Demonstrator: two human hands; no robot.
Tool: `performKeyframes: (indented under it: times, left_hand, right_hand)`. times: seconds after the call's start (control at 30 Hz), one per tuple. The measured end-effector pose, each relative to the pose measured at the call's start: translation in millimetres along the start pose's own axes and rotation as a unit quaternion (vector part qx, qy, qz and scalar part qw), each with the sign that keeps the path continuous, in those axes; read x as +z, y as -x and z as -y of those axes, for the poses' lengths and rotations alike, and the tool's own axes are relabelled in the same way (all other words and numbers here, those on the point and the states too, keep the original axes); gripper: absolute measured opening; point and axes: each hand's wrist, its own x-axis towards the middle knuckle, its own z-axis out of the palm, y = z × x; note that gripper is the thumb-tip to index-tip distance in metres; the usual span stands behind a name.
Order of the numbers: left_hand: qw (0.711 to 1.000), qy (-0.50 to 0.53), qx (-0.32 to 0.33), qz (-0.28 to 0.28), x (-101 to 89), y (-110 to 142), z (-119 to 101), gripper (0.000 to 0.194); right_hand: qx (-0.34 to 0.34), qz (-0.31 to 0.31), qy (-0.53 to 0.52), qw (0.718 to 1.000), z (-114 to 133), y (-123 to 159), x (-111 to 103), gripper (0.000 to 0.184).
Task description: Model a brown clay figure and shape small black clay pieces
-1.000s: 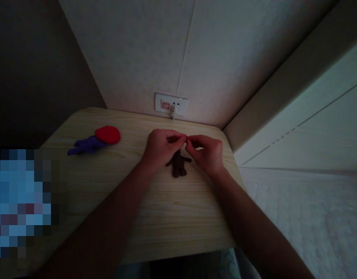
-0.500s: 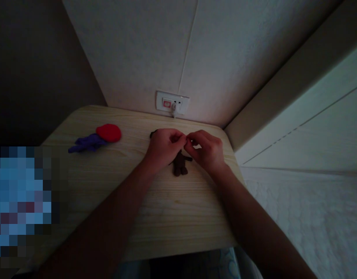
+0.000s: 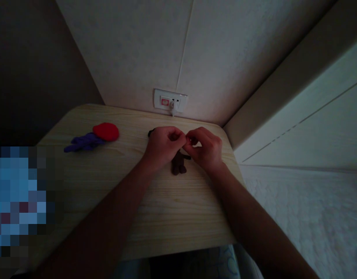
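A small brown figure [image 3: 178, 164], which looks like modelling clay, lies on the wooden table [image 3: 166, 221]; its rounded lower body and one thin arm show, while my hands cover its upper part. My left hand [image 3: 166, 145] is closed in a pinch just above it. Fingertip to fingertip with it, my right hand [image 3: 205, 146] pinches too. Whatever is between the fingers is too small or hidden to make out. A dark lump [image 3: 150, 133] peeks out behind my left hand.
Left on the table lie a flat red piece [image 3: 106, 131] and a lumpy purple piece [image 3: 83, 142] touching it. A wall socket [image 3: 170, 100] with a plug sits behind the table edge. A pale panel [image 3: 297, 112] stands at the right. The lower left is pixelated.
The view has shifted slightly, so everything sits a little further left and higher. My hands stay pinched together above the brown figure, with hardly any change in the fingers.
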Motion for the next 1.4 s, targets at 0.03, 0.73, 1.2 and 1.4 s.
performKeyframes:
  times: [0.03, 0.73, 1.2, 1.4]
  left_hand:
    - [1.000, 0.003, -0.002, 0.000, 0.1, -0.1, -0.1, 0.013]
    - [0.996, 0.076, -0.037, 0.014, 2.4, -0.8, -8.4, 0.012]
    - [0.999, 0.046, 0.008, 0.028, -3.6, -4.1, -3.9, 0.019]
    - [0.999, 0.012, 0.033, 0.017, -4.9, -4.0, -0.2, 0.013]
  right_hand:
    - [0.000, -0.001, 0.000, 1.000, 0.4, 0.1, 0.2, 0.013]
    - [0.017, -0.025, -0.014, 0.999, 5.8, 0.7, -0.9, 0.012]
    - [0.081, -0.011, -0.096, 0.992, 6.6, 2.0, -6.9, 0.009]
    - [0.036, 0.028, -0.083, 0.996, 2.3, 1.7, -9.8, 0.013]
